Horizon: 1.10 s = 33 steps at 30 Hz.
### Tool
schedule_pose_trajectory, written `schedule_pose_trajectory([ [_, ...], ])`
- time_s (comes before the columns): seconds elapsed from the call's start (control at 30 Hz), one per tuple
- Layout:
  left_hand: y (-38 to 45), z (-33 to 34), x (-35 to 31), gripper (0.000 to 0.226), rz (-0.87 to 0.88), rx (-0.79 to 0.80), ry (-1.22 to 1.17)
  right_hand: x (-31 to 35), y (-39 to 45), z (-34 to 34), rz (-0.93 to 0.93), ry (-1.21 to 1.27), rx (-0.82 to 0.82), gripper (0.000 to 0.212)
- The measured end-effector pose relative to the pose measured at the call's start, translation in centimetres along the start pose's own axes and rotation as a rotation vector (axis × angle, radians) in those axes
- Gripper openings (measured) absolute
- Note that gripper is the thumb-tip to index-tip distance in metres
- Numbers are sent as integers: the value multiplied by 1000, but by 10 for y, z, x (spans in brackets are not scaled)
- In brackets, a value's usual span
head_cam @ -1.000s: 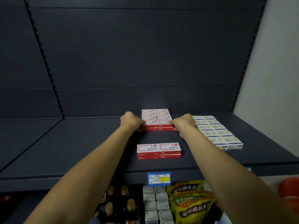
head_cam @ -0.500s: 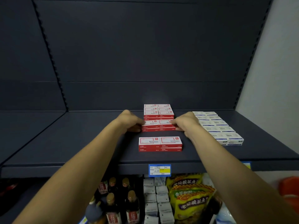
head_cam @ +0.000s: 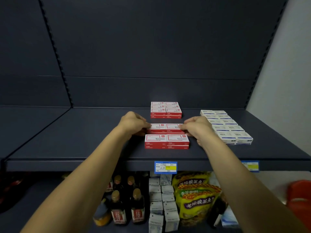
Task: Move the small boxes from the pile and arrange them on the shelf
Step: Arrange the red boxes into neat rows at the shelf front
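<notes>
Small red-and-white boxes lie in three groups on the dark shelf (head_cam: 84, 142). A stacked block (head_cam: 165, 110) sits at the back. A front pair of stacks (head_cam: 166, 142) lies near the shelf edge. Between them is a middle group of red boxes (head_cam: 165, 128), almost touching the front pair. My left hand (head_cam: 133, 123) grips its left end with curled fingers. My right hand (head_cam: 196, 127) grips its right end the same way. Both forearms reach in from below.
A double row of white-and-blue boxes (head_cam: 226, 126) runs front to back on the right. A blue price tag (head_cam: 165, 167) is on the shelf lip. Below are dark sauce bottles (head_cam: 127, 206), white packets (head_cam: 161, 199) and yellow snack bags (head_cam: 196, 195). A pale wall (head_cam: 286, 81) stands at right.
Both hands have drawn the middle group of red boxes forward, away from the back block and up close to the front pair.
</notes>
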State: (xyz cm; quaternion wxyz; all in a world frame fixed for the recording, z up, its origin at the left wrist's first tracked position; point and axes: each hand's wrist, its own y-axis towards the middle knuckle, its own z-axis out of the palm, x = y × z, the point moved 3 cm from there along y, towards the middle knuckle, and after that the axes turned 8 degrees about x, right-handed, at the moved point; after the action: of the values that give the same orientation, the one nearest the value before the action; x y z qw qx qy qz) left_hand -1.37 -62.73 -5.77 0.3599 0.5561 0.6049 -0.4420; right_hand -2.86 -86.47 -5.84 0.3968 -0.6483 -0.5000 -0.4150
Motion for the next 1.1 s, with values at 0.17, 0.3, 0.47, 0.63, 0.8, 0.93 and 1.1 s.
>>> schedule_pose_trajectory([
  [0.17,-12,-1,-3,23,-18,55,15,-1,-7,-3,12,11,21,21],
  [0.3,-15,-2,-4,24,-27,98,43,-4,-10,-5,12,-10,29,20],
  [0.47,-20,-2,-6,24,-30,148,66,-4,-12,-7,25,-46,29,14],
  [0.63,-22,-3,-7,24,-32,164,55,-2,-15,-7,39,-88,38,10],
  [0.8,-21,-2,-6,22,-32,171,46,-3,-14,-7,29,-102,56,10],
  [0.93,-21,-2,-6,18,-33,178,67,-5,-13,-6,26,-93,63,12],
  [1.1,-18,-3,-8,12,-32,170,114,-6,-8,-10,39,-66,81,17],
])
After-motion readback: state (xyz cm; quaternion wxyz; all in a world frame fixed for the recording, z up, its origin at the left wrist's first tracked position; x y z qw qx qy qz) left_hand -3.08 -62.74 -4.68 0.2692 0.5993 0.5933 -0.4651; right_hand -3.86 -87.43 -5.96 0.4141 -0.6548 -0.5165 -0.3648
